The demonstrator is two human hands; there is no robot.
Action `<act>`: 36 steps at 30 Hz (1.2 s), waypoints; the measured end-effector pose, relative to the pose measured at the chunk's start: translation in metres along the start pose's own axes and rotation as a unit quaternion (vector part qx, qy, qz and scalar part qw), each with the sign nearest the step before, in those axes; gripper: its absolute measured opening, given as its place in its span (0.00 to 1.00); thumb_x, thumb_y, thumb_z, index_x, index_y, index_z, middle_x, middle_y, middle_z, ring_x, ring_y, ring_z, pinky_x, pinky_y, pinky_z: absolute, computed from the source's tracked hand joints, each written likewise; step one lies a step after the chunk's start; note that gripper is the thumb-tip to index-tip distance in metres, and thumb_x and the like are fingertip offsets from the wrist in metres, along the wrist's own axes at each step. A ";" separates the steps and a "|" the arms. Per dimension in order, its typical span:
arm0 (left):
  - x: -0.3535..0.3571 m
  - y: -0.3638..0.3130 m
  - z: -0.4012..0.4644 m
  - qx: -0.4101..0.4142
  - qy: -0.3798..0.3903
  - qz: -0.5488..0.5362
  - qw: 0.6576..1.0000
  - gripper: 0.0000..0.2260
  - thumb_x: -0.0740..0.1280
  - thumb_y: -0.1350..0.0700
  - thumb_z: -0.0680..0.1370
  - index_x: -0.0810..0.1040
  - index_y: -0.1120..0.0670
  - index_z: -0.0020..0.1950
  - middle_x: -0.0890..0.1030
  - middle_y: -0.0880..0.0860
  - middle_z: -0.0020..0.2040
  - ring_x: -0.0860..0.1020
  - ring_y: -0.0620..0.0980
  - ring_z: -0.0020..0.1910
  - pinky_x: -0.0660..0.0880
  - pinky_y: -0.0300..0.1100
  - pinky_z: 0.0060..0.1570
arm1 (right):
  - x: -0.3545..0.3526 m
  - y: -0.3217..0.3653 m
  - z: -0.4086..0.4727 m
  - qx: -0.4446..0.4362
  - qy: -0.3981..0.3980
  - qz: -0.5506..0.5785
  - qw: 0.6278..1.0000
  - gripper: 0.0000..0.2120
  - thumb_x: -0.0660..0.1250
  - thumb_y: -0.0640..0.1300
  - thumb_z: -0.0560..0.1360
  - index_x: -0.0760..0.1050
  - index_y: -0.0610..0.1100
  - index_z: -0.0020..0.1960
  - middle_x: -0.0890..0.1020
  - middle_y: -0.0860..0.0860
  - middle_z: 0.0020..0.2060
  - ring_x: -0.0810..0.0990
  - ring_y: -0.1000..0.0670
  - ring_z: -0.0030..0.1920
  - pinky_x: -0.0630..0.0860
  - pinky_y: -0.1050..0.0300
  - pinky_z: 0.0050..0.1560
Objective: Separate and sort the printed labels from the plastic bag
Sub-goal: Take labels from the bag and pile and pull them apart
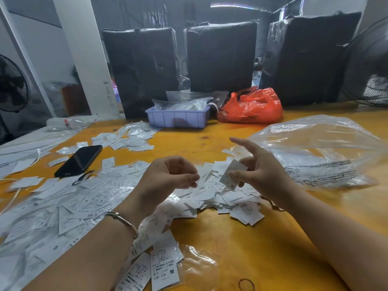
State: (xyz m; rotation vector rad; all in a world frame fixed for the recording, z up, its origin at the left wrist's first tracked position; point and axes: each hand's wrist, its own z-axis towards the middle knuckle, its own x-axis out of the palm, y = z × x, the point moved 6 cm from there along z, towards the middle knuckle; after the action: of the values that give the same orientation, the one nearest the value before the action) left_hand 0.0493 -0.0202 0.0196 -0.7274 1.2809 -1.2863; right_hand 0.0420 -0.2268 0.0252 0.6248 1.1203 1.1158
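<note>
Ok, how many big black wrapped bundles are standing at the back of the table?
3, in a row along the far edge: the left bundle behind the purple tray, the middle bundle, and the right bundle behind the red bag. Others may be hidden behind them.

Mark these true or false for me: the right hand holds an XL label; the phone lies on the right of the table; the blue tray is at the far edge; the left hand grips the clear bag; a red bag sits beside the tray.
1. The right hand holds an XL label: true.
2. The phone lies on the right: false, it lies on the left.
3. The blue tray is at the far edge: true.
4. The left hand grips the clear bag: false, they are apart.
5. A red bag sits beside the tray: true.
</note>
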 end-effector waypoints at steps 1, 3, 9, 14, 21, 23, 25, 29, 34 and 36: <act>0.001 -0.001 -0.001 0.005 0.003 -0.005 1.000 0.06 0.75 0.64 0.70 0.81 0.64 0.44 0.85 0.59 0.40 0.84 0.52 0.38 0.81 0.42 0.43 | 0.001 0.004 -0.001 -0.019 -0.008 -0.002 1.000 0.29 0.69 0.31 0.72 0.71 0.53 0.67 0.82 0.40 0.33 0.78 0.48 0.31 0.77 0.53 0.35; 0.003 -0.004 -0.002 0.016 0.007 -0.009 1.000 0.11 0.76 0.59 0.68 0.81 0.64 0.43 0.85 0.60 0.42 0.83 0.51 0.40 0.80 0.41 0.43 | 0.004 0.007 -0.001 -0.041 -0.007 -0.007 0.999 0.20 0.66 0.30 0.73 0.79 0.49 0.59 0.83 0.45 0.36 0.79 0.48 0.36 0.76 0.57 0.37; 0.006 -0.012 -0.003 0.039 0.036 -0.067 0.996 0.05 0.75 0.53 0.66 0.81 0.51 0.37 0.79 0.50 0.35 0.76 0.45 0.36 0.75 0.35 0.38 | 0.040 0.018 -0.015 -0.052 0.152 -0.061 0.985 0.22 0.73 0.61 0.62 0.84 0.46 0.48 0.85 0.52 0.41 0.81 0.59 0.39 0.72 0.69 0.36; 0.010 -0.010 -0.004 0.017 0.067 -0.064 0.996 0.09 0.73 0.57 0.70 0.77 0.61 0.44 0.83 0.56 0.39 0.82 0.53 0.40 0.79 0.41 0.41 | 0.036 0.024 -0.010 -0.088 0.057 -0.019 0.994 0.09 0.71 0.45 0.72 0.83 0.39 0.40 0.83 0.45 0.34 0.77 0.50 0.33 0.73 0.50 0.35; 0.022 -0.009 -0.007 0.055 0.122 0.142 0.981 0.03 0.76 0.59 0.70 0.83 0.55 0.39 0.84 0.52 0.44 0.81 0.47 0.43 0.78 0.35 0.41 | 0.028 0.027 -0.013 -0.133 0.035 -0.085 0.987 0.03 0.73 0.39 0.71 0.83 0.43 0.37 0.82 0.50 0.30 0.77 0.52 0.31 0.73 0.52 0.35; 0.026 -0.010 -0.008 0.073 0.137 0.198 0.968 0.04 0.76 0.56 0.70 0.83 0.52 0.37 0.83 0.48 0.42 0.81 0.44 0.43 0.78 0.36 0.42 | 0.032 0.029 -0.014 -0.157 0.041 -0.144 0.976 0.04 0.74 0.40 0.70 0.82 0.43 0.37 0.81 0.52 0.30 0.76 0.54 0.31 0.72 0.54 0.35; 0.025 -0.010 -0.007 0.076 0.144 0.208 0.964 0.03 0.75 0.55 0.72 0.84 0.52 0.39 0.84 0.48 0.39 0.81 0.44 0.40 0.78 0.38 0.42 | 0.033 0.031 -0.015 -0.169 0.060 -0.181 0.967 0.03 0.75 0.41 0.70 0.83 0.42 0.37 0.80 0.52 0.31 0.76 0.52 0.32 0.72 0.57 0.35; 0.019 -0.011 -0.005 0.064 0.130 0.151 0.978 0.03 0.73 0.60 0.74 0.83 0.60 0.44 0.84 0.55 0.37 0.82 0.51 0.37 0.80 0.39 0.42 | 0.009 0.043 -0.015 -0.186 -0.038 -0.100 0.977 0.05 0.72 0.35 0.71 0.84 0.43 0.43 0.83 0.51 0.35 0.77 0.56 0.33 0.73 0.62 0.35; 0.016 -0.014 -0.005 0.078 0.086 0.097 0.988 0.03 0.72 0.65 0.73 0.81 0.65 0.45 0.85 0.58 0.39 0.84 0.52 0.37 0.80 0.37 0.39 | -0.022 0.051 -0.019 -0.175 -0.164 0.054 0.969 0.21 0.69 0.31 0.72 0.75 0.47 0.63 0.85 0.47 0.45 0.84 0.53 0.41 0.81 0.61 0.41; 0.016 -0.017 -0.006 0.096 0.074 0.095 0.988 0.04 0.72 0.63 0.73 0.81 0.63 0.44 0.85 0.56 0.38 0.84 0.52 0.38 0.80 0.38 0.40 | -0.019 0.054 -0.021 -0.180 -0.146 0.070 0.970 0.21 0.71 0.33 0.71 0.75 0.44 0.62 0.85 0.48 0.44 0.85 0.54 0.40 0.80 0.64 0.40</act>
State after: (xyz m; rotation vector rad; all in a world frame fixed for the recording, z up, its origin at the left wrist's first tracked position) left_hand 0.0359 -0.0375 0.0299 -0.3695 1.2911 -1.3035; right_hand 0.0014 -0.2274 0.0713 0.5620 0.6083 1.2637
